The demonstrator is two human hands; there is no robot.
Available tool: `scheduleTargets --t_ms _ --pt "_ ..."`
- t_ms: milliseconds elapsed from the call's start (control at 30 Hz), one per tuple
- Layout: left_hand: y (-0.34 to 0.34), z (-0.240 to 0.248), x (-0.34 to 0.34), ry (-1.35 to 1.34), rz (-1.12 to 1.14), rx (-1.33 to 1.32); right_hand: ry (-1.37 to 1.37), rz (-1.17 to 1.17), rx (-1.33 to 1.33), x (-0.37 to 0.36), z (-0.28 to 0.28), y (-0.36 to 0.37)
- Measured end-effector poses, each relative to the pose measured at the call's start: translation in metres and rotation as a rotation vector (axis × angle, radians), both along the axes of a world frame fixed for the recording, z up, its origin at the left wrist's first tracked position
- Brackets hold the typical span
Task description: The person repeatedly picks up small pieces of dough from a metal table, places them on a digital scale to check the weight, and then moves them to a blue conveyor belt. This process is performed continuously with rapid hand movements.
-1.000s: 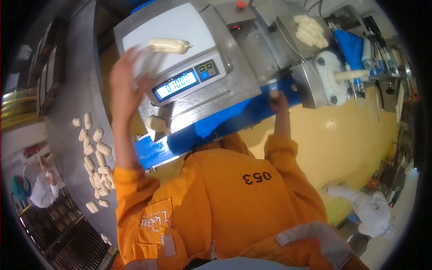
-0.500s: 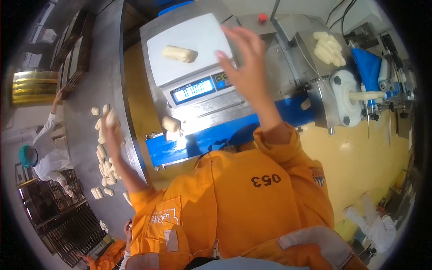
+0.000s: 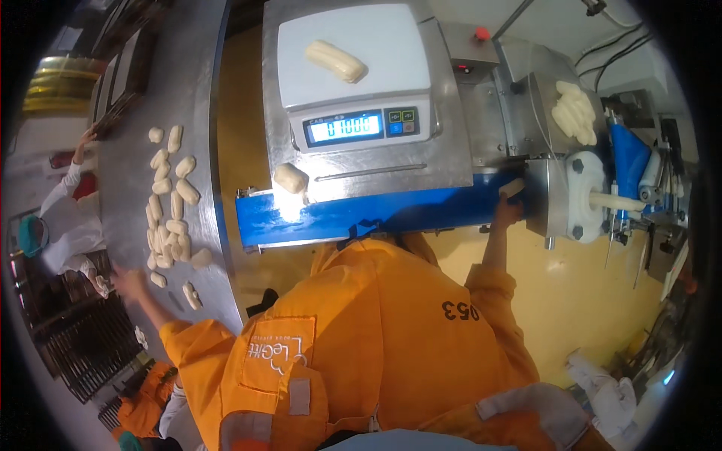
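Note:
My right hand (image 3: 509, 212) is closed on a short pale dough piece (image 3: 513, 188) at the right end of the blue conveyor belt (image 3: 421, 207). At the far left, my left hand (image 3: 131, 283) hovers by the steel table (image 3: 128, 195), a little smeared, its fingers apart and nothing visible in them. Several dough pieces (image 3: 177, 204) lie scattered on that table, beyond the left hand. One dough roll (image 3: 336, 61) rests on the white scale (image 3: 376, 34), whose display (image 3: 346, 128) is lit. Another dough piece (image 3: 290, 178) sits on the steel plate's near left corner.
A dough machine (image 3: 587, 195) stands at the right, with a dough strand (image 3: 617, 201) at its white nozzle and a dough pile (image 3: 574, 113) behind. A red button (image 3: 482, 34) is at the back. A co-worker in white (image 3: 71, 218) stands across the table, near dark racks (image 3: 86, 346).
My right hand has left the scale and gone down to the belt, gripping a dough piece there. My left hand has moved nearer and left across the table. The view has shifted.

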State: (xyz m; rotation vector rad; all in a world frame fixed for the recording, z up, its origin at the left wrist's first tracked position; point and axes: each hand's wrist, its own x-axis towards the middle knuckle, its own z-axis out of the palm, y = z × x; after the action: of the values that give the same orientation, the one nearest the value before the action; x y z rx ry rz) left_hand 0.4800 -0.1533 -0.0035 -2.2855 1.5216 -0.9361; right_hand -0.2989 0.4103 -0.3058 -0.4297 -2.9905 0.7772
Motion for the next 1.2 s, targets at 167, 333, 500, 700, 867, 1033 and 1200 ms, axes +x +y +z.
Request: scheduleTargets --t_ms 167,333,500,700,867,1033,1200 --pt "0.009 0.032 -0.329 0.424 -1.266 -0.294 -0.044 -0.029 0.326 -0.033 -0.020 -0.034" --pt "0.058 0.058 -0.513 0.676 -1.866 0.345 0.070 0.027 0.254 -0.041 -0.032 -0.048" --pt "0.077 0.045 -0.600 0.377 -1.891 0.680 -0.233 -0.197 -0.949 -0.064 -0.041 0.006" --pt "0.085 0.027 -0.518 1.119 -1.922 0.428 0.126 0.616 -1.249 0.014 0.141 -0.088" --pt "0.122 0.002 -0.396 2.547 -1.083 0.700 0.155 1.005 -0.747 0.074 0.326 -0.251" --pt "0.118 -0.050 -0.245 3.490 -0.271 -0.038 0.572 1.170 -0.331 0.139 0.380 -0.294" --pt "0.074 -0.084 -0.007 2.649 -0.171 -0.940 0.414 1.234 -0.360 0.157 0.343 -0.267"
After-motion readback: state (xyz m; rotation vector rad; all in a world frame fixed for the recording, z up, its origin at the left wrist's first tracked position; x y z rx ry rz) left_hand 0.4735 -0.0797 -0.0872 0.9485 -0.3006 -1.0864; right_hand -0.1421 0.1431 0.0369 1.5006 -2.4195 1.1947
